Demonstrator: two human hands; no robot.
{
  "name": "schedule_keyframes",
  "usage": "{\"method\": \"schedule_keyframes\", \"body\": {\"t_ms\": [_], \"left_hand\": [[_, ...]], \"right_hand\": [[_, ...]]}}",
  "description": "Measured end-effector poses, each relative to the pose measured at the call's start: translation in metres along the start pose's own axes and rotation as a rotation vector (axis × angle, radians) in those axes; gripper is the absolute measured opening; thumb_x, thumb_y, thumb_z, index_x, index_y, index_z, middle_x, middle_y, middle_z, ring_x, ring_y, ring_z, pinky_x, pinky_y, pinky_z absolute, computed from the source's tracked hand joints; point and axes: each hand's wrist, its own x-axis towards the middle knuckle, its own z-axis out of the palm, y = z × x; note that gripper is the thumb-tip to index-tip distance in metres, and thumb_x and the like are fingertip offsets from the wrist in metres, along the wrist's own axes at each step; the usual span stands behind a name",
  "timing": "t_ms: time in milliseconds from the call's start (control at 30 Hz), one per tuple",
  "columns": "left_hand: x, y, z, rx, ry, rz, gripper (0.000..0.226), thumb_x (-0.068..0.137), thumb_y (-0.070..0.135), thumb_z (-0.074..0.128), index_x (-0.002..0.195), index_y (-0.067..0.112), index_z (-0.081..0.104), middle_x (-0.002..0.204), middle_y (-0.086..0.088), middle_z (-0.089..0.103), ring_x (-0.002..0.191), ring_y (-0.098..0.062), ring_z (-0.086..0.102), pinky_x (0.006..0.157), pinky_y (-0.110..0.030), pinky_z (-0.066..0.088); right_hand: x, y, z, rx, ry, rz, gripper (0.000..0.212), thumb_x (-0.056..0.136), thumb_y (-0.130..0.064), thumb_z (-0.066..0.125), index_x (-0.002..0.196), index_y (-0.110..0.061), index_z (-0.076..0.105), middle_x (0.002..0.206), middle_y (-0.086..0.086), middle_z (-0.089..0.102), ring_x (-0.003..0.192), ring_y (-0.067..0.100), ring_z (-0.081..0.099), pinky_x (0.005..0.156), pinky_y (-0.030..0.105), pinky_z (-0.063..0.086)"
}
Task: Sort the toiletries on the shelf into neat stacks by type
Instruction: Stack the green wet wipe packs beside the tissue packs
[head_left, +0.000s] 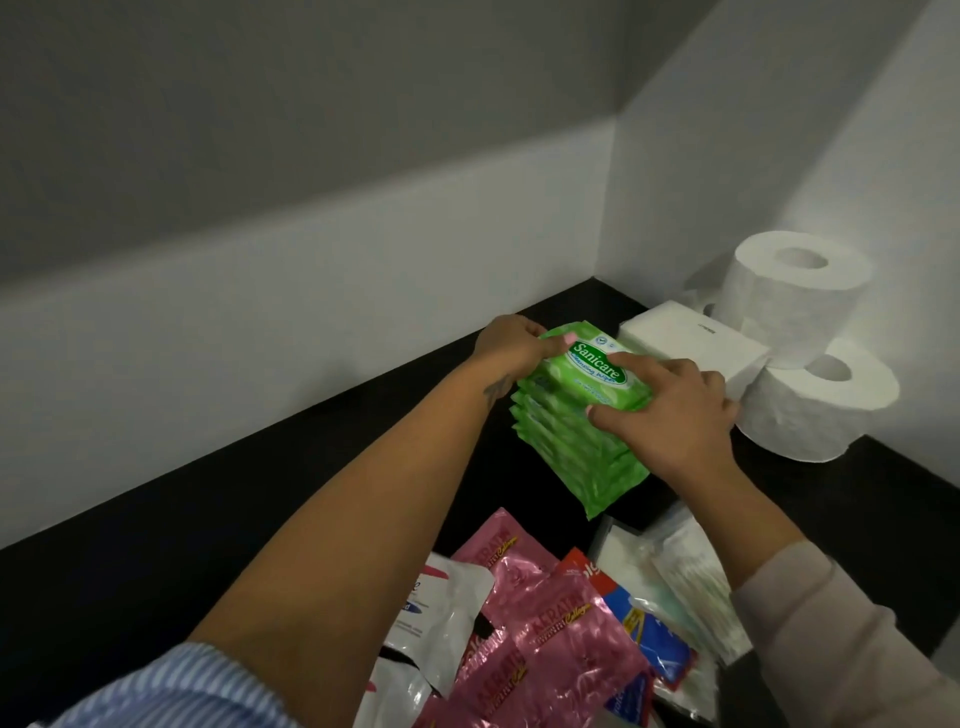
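Lower packs of green wipes stack (566, 431) mostly hidden under top pack and hands; count unclear. Left hand (511, 345) pinching far-left corner, right hand (670, 410) pressing near-right edge, both clamped on stack. Sits on black shelf (260, 493), just beside white tissue box (691, 338) and toilet rolls (800, 312). Pink sachets (545, 623) cut off at bottom.

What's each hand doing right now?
Left hand: closed on the far end of the top wipes pack.
Right hand: fingers gripping the near side of the same pack.
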Motion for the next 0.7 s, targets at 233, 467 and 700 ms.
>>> {"method": "schedule_keyframes", "body": {"t_ms": [233, 467, 700], "left_hand": [[0.001, -0.013, 0.008, 0.069, 0.006, 0.001, 0.042, 0.077, 0.047, 0.072, 0.095, 0.01, 0.062, 0.101, -0.008, 0.07, 0.095, -0.023, 0.066, 0.09, -0.041, 0.053], [-0.001, -0.015, 0.011, 0.138, 0.073, 0.026, 0.046, 0.078, 0.054, 0.067, 0.1, 0.014, 0.062, 0.097, -0.002, 0.069, 0.091, -0.017, 0.065, 0.082, -0.034, 0.052], [-0.016, -0.008, 0.01, 0.216, 0.172, 0.061, 0.039, 0.085, 0.061, 0.052, 0.087, 0.023, 0.061, 0.105, -0.003, 0.067, 0.104, -0.023, 0.06, 0.093, -0.042, 0.049]], "right_hand": [[0.002, 0.011, 0.012, -0.059, -0.056, -0.017, 0.068, 0.068, -0.07, 0.061, 0.132, -0.05, 0.044, 0.132, 0.002, 0.044, 0.125, 0.027, 0.031, 0.099, 0.041, 0.024], [0.004, 0.013, 0.016, -0.104, 0.004, -0.029, 0.054, 0.083, -0.071, 0.039, 0.132, -0.048, 0.046, 0.135, 0.001, 0.042, 0.124, 0.026, 0.03, 0.097, 0.041, 0.023], [0.003, 0.01, 0.014, -0.106, 0.0, -0.023, 0.053, 0.083, -0.068, 0.044, 0.131, -0.045, 0.049, 0.136, 0.002, 0.044, 0.125, 0.028, 0.03, 0.098, 0.042, 0.023]]}}
